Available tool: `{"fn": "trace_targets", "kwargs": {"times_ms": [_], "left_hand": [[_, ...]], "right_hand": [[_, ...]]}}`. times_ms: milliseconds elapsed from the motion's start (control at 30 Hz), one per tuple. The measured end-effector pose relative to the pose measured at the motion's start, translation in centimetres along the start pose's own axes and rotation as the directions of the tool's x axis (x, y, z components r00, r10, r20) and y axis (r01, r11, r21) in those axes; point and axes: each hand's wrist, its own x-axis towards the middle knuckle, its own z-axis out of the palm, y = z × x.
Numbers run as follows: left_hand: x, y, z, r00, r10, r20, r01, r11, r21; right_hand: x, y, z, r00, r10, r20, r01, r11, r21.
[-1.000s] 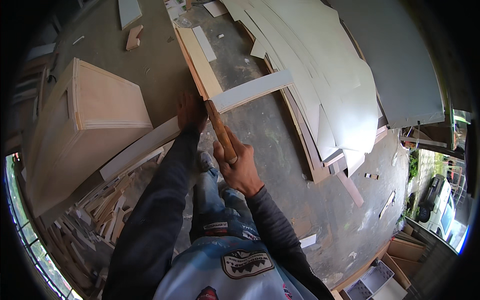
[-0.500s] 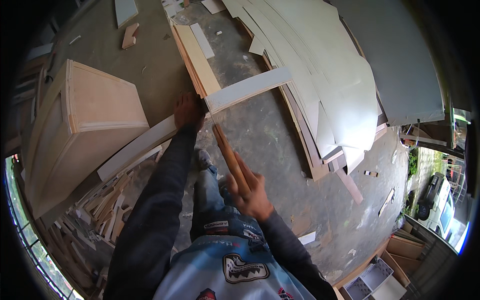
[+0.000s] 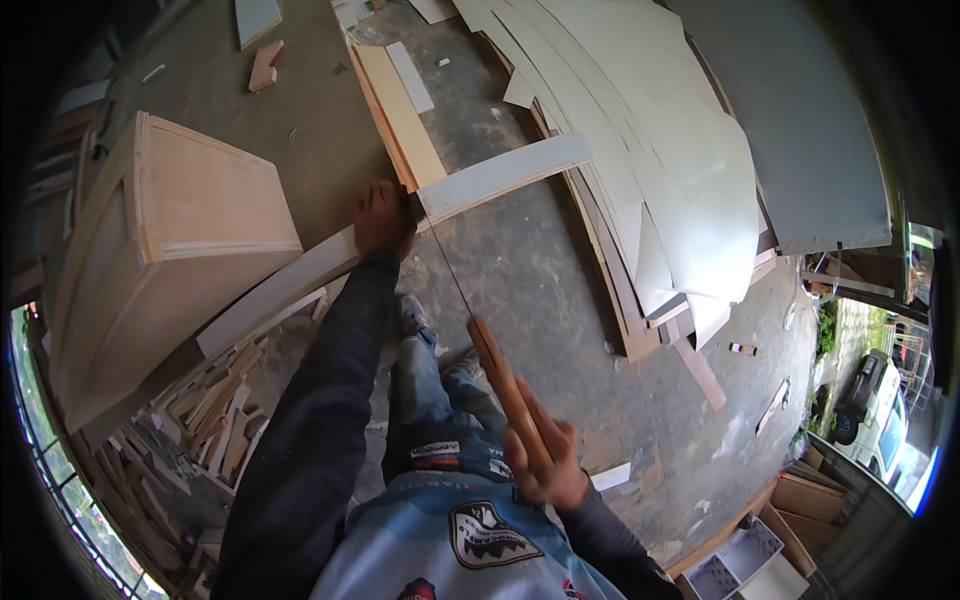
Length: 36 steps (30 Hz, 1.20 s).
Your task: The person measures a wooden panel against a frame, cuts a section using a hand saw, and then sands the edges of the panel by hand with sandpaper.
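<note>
My right hand [image 3: 550, 468] is wrapped round the long wooden handle of a handsaw [image 3: 502, 378]. Its thin blade [image 3: 448, 265] runs up to the edge of a long narrow white board [image 3: 510, 172], beside my left hand. That left hand [image 3: 383, 222] grips the board where it crosses the workbench corner, fingers bent over the top. A small dark piece [image 3: 414, 206] sits by its fingertips, against the blade; its kind cannot be made out. The board's right end juts out over the floor.
A pale plywood box [image 3: 215, 195] stands on the workbench [image 3: 330, 120] at left. Large white sheets [image 3: 640, 150] are stacked at right. Wood offcuts [image 3: 215, 410] heap up below the bench, and a drawer-like white box [image 3: 735, 550] lies lower right.
My right hand has drawn the saw back toward my body, down and to the right, baring more blade. My left hand stays on the board.
</note>
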Motion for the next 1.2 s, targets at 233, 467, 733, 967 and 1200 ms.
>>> {"fn": "trace_targets", "kwargs": {"times_ms": [233,467,733,967,1200], "left_hand": [[0.4,0.8,-0.5,0.998,0.025,0.056,-0.028,0.998,0.054],[0.5,0.9,-0.4,0.995,-0.1,0.027,0.102,0.993,-0.057],[1.1,0.8,-1.0,0.996,0.078,0.039,-0.08,0.995,0.053],[0.6,0.4,0.2,0.995,-0.097,0.025,0.099,0.994,-0.054],[1.0,0.7,-0.9,0.996,0.023,0.087,-0.02,0.999,-0.033]], "right_hand": [[12.0,3.5,5.1,0.992,0.042,-0.118,-0.033,0.997,0.072],[-7.6,-1.7,-2.1,0.998,0.051,0.027,-0.047,0.989,-0.14],[13.5,5.9,4.7,0.998,0.004,-0.07,-0.001,0.999,0.045],[-7.1,0.1,-1.7,1.0,0.007,0.009,-0.005,0.978,-0.211],[7.8,4.6,3.3,1.0,-0.026,-0.017,0.025,0.999,-0.039]]}}
